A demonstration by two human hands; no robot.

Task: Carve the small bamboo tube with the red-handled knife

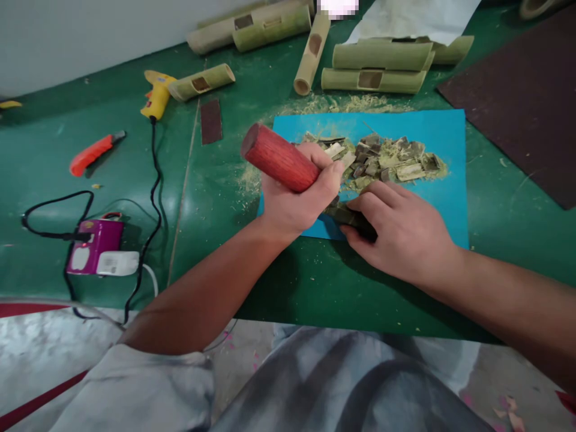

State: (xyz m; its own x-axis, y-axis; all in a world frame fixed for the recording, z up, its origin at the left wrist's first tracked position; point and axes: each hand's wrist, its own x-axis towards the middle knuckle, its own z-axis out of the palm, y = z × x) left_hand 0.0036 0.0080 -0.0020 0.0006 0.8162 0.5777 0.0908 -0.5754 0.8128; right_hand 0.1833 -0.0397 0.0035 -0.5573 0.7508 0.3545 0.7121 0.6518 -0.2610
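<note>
My left hand (294, 204) is wrapped round a thick red wooden handle (281, 157), whose near end points up and left. The handle's other end is hidden behind the fingers. Close by on the right, my right hand (400, 225) pinches a dark strip (353, 217), possibly bamboo, partly covered by the fingers. Both hands are over the front part of a blue sheet (420, 210). Just beyond them a heap of bamboo chips (391, 159) and pale green sawdust lies on the sheet.
Cut bamboo tubes (373, 79) with square openings lie along the back of the green table (252, 264). To the left are a yellow glue gun (157, 96), an orange utility knife (94, 153) and a purple power strip (101, 240) with cables. A dark brown board (526, 102) lies right.
</note>
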